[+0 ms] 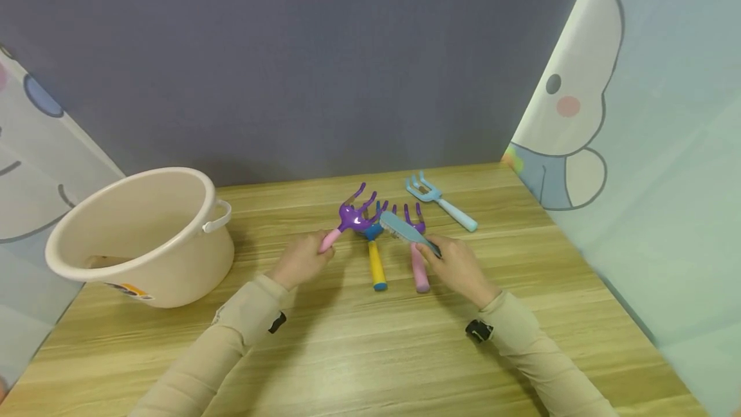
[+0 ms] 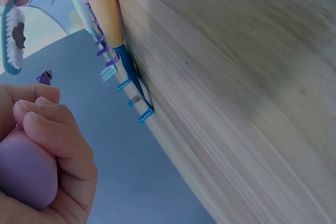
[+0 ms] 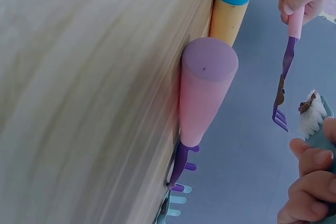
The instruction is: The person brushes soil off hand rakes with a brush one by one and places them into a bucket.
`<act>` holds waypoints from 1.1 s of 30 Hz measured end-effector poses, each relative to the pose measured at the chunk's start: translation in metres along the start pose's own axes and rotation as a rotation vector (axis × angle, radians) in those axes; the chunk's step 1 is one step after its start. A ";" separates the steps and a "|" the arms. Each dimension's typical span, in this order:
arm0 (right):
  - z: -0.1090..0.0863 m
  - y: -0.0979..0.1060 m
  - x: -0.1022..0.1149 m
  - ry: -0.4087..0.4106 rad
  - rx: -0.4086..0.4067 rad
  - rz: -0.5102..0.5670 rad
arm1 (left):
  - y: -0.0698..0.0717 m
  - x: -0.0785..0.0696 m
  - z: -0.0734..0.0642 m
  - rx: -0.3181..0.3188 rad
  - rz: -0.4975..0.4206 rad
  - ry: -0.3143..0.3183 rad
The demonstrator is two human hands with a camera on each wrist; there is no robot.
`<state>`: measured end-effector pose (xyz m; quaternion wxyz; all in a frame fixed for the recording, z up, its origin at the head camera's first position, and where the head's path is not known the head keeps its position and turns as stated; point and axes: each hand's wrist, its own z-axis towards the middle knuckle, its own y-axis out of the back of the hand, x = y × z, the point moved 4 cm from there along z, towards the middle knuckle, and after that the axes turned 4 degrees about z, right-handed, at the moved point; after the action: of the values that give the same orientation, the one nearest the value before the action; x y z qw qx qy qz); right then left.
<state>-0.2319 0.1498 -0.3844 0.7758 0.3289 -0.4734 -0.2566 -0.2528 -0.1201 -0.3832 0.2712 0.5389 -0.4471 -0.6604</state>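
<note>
My left hand (image 1: 301, 257) grips the pink handle of a purple garden hand rake (image 1: 352, 216), held up off the table with its tines pointing away. A brown patch shows on that rake's head in the right wrist view. My right hand (image 1: 457, 269) holds a blue-grey brush (image 1: 402, 228) by its handle. Its white bristles (image 2: 14, 38) carry a brown smear. The brush head is close to the raised rake, bristles facing it. Below them lie a blue rake with a yellow handle (image 1: 377, 266) and a second purple rake with a pink handle (image 1: 419, 269).
A light blue rake (image 1: 457, 212) with a brown patch lies farther back on the right. At the left stands a large cream bucket (image 1: 197, 269) with a brownish thing (image 1: 107, 260) inside. A dark grey panel (image 1: 324, 69) rises behind the wooden table (image 1: 347, 359).
</note>
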 end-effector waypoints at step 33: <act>0.004 -0.001 0.004 0.005 -0.019 0.022 | -0.009 -0.033 -0.021 0.027 0.106 -0.052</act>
<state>-0.2340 0.1453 -0.3815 0.7830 0.3169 -0.4724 -0.2517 -0.2229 -0.0945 -0.3756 0.2865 0.5008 -0.4909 -0.6528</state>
